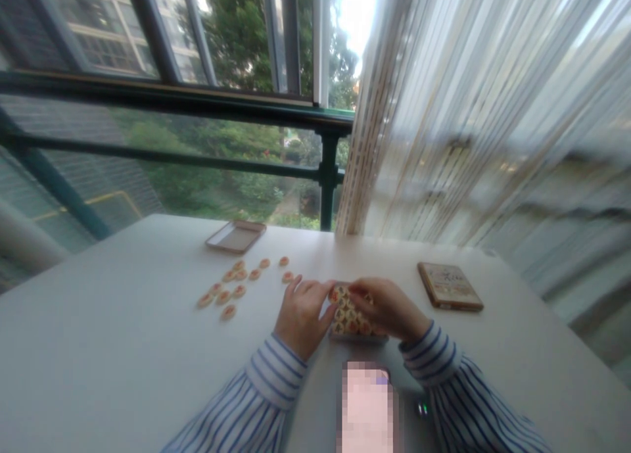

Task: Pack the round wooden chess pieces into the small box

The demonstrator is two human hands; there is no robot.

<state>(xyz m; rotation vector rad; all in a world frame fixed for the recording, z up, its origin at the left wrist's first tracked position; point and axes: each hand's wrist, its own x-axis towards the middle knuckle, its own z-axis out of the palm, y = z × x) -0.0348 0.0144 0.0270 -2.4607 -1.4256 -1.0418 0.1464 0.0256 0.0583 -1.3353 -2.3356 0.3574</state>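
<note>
A tray filled with round cream-coloured pieces stands on the white table in front of me. My left hand is at the tray's left side, thumb and forefinger around a round piece with a red mark at the upper left corner. Over the tray's right part is my right hand, fingers bent together and pointing left; what they hold, if anything, is hidden. Several loose round pieces with red marks lie to the left of my left hand.
An open, shallow box lid or tray lies at the back left of the table. A flat brown box with writing lies at the right. Near the front is a pixelated pink shape. Railing and curtain stand behind.
</note>
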